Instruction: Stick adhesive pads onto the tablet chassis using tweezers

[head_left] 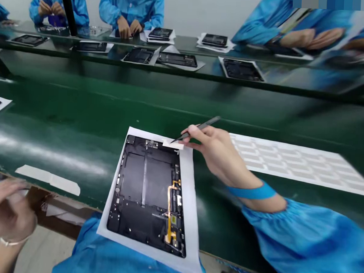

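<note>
Pinching tweezers [202, 125], the right fingers [196, 131] rest just beside the black tablet frame [134, 178].

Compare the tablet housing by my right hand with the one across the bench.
The near tablet housing lies with its long side pointing toward you, while the far tablet housing lies with its long side across the view. The near housing shows a yellow-orange flex cable; on the far housing, such detail is too small to tell. Both are dark rectangles lying on white sheets.
</note>
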